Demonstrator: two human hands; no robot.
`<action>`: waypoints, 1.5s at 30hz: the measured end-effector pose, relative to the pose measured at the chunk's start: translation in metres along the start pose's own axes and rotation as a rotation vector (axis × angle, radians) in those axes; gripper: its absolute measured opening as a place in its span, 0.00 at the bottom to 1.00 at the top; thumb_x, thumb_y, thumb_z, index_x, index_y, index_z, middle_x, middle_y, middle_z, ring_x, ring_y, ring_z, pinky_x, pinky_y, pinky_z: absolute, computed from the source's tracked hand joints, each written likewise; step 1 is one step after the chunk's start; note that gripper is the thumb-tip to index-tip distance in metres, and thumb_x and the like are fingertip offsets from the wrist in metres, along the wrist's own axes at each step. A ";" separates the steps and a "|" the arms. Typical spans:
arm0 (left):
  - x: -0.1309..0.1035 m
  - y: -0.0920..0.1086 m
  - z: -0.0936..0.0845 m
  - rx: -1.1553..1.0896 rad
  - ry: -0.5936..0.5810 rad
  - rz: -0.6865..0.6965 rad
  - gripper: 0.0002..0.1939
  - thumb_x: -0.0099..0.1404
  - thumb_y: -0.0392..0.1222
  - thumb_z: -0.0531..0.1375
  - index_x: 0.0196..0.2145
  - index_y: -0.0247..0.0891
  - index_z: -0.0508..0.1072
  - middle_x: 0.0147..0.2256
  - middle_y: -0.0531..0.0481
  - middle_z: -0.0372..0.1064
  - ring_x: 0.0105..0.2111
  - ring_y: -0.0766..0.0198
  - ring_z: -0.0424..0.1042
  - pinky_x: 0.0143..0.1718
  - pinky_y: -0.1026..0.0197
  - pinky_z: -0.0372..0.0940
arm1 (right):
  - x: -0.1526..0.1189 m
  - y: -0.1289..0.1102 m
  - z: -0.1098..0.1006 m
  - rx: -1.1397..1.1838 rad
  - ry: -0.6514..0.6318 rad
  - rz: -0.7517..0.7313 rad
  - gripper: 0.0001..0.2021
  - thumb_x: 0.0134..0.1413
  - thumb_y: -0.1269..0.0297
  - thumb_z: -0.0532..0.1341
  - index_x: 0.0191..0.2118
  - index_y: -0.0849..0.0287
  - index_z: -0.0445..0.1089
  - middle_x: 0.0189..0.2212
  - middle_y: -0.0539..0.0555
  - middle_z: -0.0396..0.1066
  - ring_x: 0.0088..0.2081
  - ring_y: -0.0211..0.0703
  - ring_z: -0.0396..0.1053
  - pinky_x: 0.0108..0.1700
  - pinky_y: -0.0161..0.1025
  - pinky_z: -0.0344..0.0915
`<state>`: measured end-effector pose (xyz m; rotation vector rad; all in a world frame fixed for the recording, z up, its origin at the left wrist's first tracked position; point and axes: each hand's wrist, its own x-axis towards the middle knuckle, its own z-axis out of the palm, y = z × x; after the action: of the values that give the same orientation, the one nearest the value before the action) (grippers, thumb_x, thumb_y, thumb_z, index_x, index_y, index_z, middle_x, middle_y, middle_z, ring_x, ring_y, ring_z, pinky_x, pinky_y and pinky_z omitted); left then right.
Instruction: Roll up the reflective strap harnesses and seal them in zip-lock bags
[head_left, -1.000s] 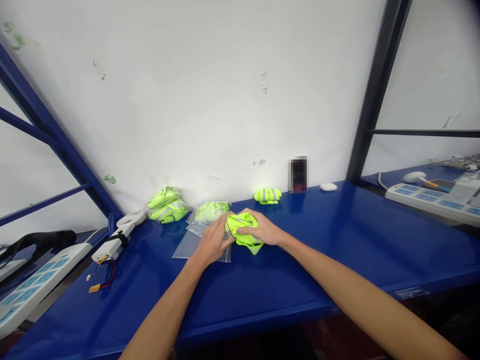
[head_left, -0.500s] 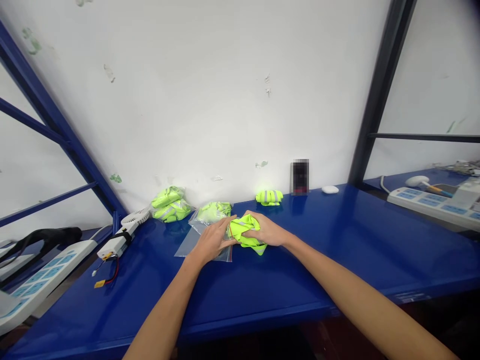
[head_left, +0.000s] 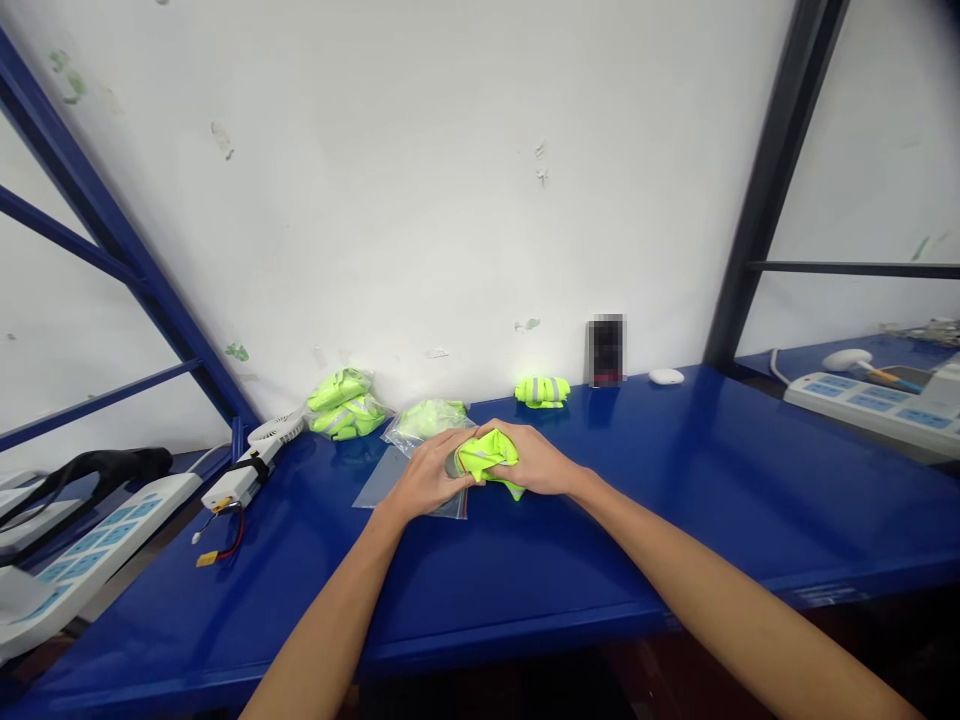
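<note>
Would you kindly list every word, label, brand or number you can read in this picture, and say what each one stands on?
None can be read.
The dark upright item against the wall is blurred out.
The power strips show only blue panels, too small for any print.
The yellow vest between the left hand and right hand shows no lettering.

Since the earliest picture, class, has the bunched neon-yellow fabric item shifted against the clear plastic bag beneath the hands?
Cannot tell: the camera moved. The neon-yellow fabric item remains at the clear plastic bag's right edge, only squeezed tighter.
</note>
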<state>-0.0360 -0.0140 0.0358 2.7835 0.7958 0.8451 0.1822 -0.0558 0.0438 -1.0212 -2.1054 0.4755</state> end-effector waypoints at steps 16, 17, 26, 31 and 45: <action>-0.003 -0.004 0.017 0.244 0.178 0.011 0.31 0.61 0.36 0.55 0.61 0.38 0.54 0.60 0.42 0.59 0.62 0.54 0.55 0.63 0.45 0.50 | 0.001 -0.001 0.009 0.081 0.114 -0.081 0.35 0.49 0.67 0.63 0.63 0.52 0.52 0.52 0.55 0.66 0.47 0.45 0.68 0.50 0.42 0.63; -0.003 -0.004 0.017 0.234 0.197 0.005 0.30 0.61 0.35 0.54 0.61 0.38 0.55 0.59 0.43 0.60 0.62 0.55 0.56 0.63 0.46 0.49 | 0.000 -0.002 0.011 0.054 0.105 -0.098 0.37 0.51 0.65 0.63 0.65 0.51 0.49 0.53 0.55 0.66 0.49 0.46 0.67 0.52 0.43 0.63; -0.001 0.007 0.024 0.158 0.282 -0.090 0.28 0.63 0.33 0.49 0.61 0.38 0.55 0.61 0.43 0.59 0.64 0.57 0.52 0.64 0.43 0.46 | 0.003 -0.011 0.029 -0.052 0.187 -0.089 0.19 0.63 0.61 0.53 0.59 0.50 0.60 0.51 0.57 0.65 0.51 0.49 0.66 0.53 0.46 0.62; -0.001 0.012 0.028 0.148 0.105 -0.118 0.28 0.67 0.35 0.46 0.64 0.38 0.48 0.65 0.42 0.50 0.67 0.56 0.43 0.65 0.40 0.42 | 0.003 -0.005 0.027 -0.130 0.142 0.026 0.18 0.61 0.63 0.53 0.56 0.51 0.57 0.48 0.55 0.66 0.48 0.48 0.67 0.49 0.45 0.62; -0.005 0.008 0.021 0.023 0.186 -0.110 0.19 0.71 0.43 0.41 0.53 0.39 0.62 0.53 0.44 0.66 0.55 0.58 0.63 0.64 0.46 0.43 | -0.002 -0.010 0.027 -0.413 0.000 -0.065 0.07 0.64 0.62 0.50 0.44 0.55 0.59 0.42 0.56 0.65 0.33 0.44 0.67 0.33 0.38 0.57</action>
<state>-0.0242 -0.0228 0.0178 2.6796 0.9825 1.0918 0.1575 -0.0638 0.0305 -1.1716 -2.2818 0.0027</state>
